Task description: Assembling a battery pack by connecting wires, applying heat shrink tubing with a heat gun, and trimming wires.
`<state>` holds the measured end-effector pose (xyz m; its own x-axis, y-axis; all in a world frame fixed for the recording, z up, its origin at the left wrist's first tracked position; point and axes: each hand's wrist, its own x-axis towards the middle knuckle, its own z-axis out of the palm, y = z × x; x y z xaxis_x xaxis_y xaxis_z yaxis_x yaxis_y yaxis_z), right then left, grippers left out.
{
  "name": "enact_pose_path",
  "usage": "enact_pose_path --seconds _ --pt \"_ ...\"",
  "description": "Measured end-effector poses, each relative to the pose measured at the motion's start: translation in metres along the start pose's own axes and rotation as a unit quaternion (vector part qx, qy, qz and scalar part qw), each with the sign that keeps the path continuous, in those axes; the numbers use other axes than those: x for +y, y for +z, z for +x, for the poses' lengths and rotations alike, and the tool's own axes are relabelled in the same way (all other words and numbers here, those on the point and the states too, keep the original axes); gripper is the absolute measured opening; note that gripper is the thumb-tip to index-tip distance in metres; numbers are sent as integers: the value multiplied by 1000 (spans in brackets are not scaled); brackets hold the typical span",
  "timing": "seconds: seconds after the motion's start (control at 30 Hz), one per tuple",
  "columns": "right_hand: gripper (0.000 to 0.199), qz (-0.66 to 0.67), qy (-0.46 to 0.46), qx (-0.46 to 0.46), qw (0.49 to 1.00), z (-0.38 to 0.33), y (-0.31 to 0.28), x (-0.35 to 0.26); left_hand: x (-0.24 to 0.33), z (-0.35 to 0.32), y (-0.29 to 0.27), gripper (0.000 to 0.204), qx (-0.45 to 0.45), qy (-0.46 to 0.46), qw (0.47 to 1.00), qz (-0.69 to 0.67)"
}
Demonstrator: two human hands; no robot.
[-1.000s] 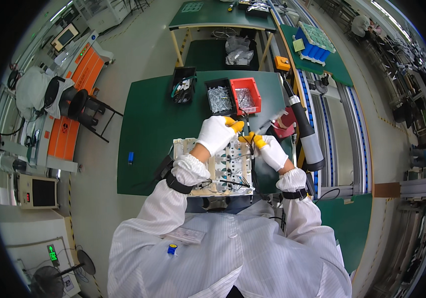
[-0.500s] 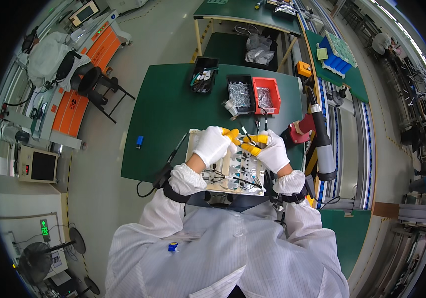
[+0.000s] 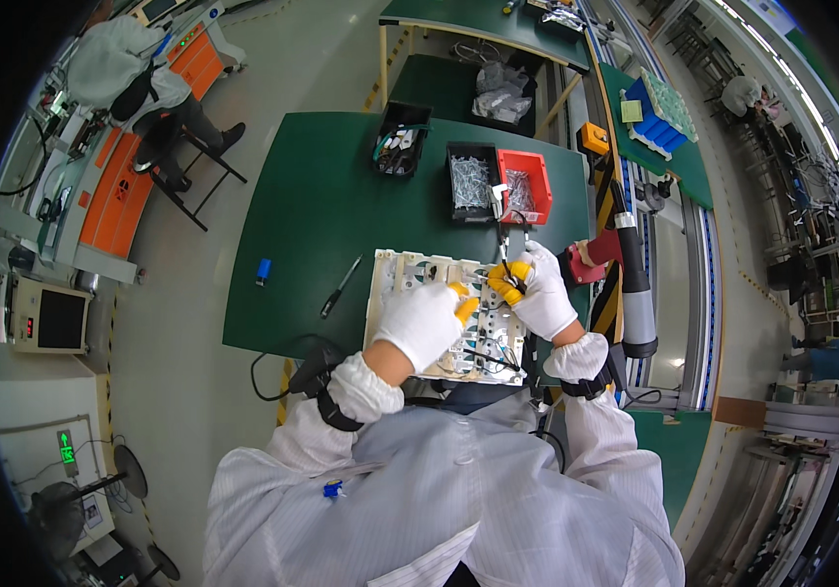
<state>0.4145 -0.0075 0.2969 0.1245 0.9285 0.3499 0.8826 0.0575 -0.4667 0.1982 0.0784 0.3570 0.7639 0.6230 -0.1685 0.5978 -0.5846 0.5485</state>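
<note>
A cream-coloured panel (image 3: 385, 284) with round fittings and thin wires lies at the near edge of the green table. My left hand (image 3: 426, 321), in a white glove with yellow fingertips, is over the panel's middle. Its visible fingertips are apart, with nothing seen between them. At the panel's far right corner, my right hand (image 3: 543, 296), gloved alike, has its fingers closed around black cables (image 3: 504, 243). A white connector (image 3: 499, 202) on the cables sticks out beyond that hand, in front of the screw bins. My fingers hide the gripped part.
A black bin (image 3: 472, 181) and a red bin (image 3: 539, 181) of screws stand beyond the panel. Farther left is a black tray (image 3: 402, 139) of small parts. A pen-like tool (image 3: 341, 287) and a blue piece (image 3: 263, 271) lie left. A red stand (image 3: 590, 256) is on the right.
My left hand has drawn back toward me from the cables, its fingertips parting. My right hand still grips the cables, and their white connector now points away from me. The left-side person has shifted.
</note>
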Motion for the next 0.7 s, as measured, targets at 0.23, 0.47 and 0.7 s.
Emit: enact_pose_path --seconds 0.23,0.47,0.7 --pt "42 -49 7 -96 994 11 -11 -7 5 -10 31 31 15 36 997 61" --pt "37 -39 10 -140 989 22 -17 -17 9 -4 25 23 -39 -11 999 34" --pt "20 -16 9 -137 990 26 -15 -12 5 -4 35 33 -6 3 999 39"
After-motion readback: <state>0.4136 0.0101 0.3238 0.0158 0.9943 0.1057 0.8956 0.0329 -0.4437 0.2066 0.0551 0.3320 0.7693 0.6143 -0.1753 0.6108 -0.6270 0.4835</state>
